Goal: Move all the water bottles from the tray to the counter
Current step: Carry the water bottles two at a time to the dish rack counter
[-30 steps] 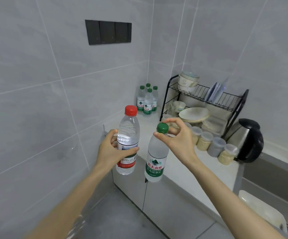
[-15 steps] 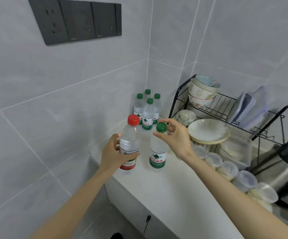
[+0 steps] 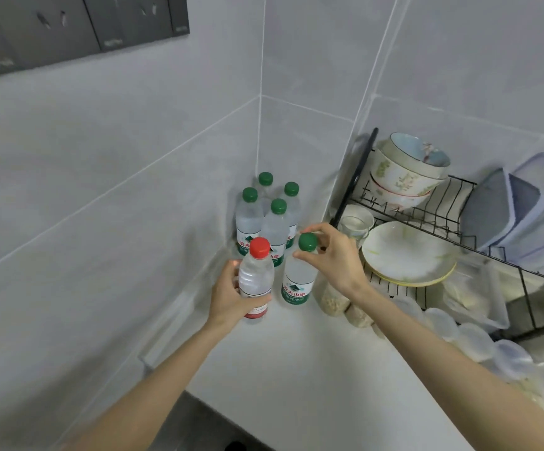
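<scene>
My left hand [image 3: 231, 296] grips a clear red-capped water bottle [image 3: 255, 275] round its body, upright at the counter's left end. My right hand [image 3: 334, 258] pinches the neck of a green-capped water bottle [image 3: 296, 281] just under the cap; its base is at the white counter [image 3: 313, 369], whether touching I cannot tell. Behind them, several green-capped bottles [image 3: 270, 216] stand clustered in the tiled corner. No tray is in view.
A black wire dish rack [image 3: 433, 219] with stacked bowls [image 3: 407, 170], a plate [image 3: 407, 252] and plastic lids stands on the right. Lidded jars [image 3: 332, 301] line the counter before it. Dark wall sockets [image 3: 68, 24] sit top left.
Both hands carried their bottles forward and down toward the corner cluster. The camera came closer, so the counter and rack now fill the view.
</scene>
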`<state>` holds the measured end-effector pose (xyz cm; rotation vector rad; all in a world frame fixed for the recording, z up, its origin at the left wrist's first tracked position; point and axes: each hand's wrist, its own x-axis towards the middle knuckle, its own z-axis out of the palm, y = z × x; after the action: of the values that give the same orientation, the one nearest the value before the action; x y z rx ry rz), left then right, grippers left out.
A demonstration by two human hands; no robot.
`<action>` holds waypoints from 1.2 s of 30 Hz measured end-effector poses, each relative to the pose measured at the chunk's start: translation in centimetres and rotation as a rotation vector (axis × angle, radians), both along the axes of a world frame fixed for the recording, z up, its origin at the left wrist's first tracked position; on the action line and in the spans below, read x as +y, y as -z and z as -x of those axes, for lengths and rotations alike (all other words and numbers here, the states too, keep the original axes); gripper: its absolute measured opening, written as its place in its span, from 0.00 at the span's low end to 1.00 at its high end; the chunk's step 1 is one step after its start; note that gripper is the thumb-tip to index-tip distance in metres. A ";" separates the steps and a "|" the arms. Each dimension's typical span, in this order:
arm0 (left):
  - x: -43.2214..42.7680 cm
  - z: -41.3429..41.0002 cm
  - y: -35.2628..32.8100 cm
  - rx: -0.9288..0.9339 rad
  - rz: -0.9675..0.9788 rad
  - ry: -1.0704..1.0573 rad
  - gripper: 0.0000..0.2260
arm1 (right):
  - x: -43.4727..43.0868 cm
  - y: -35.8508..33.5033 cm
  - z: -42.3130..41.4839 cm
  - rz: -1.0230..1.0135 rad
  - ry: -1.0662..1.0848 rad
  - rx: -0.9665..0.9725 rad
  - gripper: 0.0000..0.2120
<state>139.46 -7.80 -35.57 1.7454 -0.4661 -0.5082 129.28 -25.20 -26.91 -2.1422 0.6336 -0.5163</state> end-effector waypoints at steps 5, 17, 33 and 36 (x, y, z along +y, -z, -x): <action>-1.6 -2.0 1.5 0.038 -0.003 -0.025 0.30 | -0.7 0.8 -1.5 0.061 -0.027 0.064 0.19; -2.6 -3.5 1.4 0.016 -0.033 0.049 0.30 | -3.1 -0.3 -2.6 0.401 -0.254 0.319 0.21; -1.2 -6.0 -6.1 -0.612 -0.216 0.233 0.27 | -4.0 -4.9 -4.8 0.904 -0.378 0.702 0.12; -1.3 -6.3 -7.1 -0.647 -0.289 0.305 0.22 | -3.9 -5.9 -5.9 0.971 -0.311 0.738 0.09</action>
<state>145.75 -9.07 -28.45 2.1212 -1.1756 -0.2120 135.18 -29.10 -21.05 -3.3256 0.4364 0.2486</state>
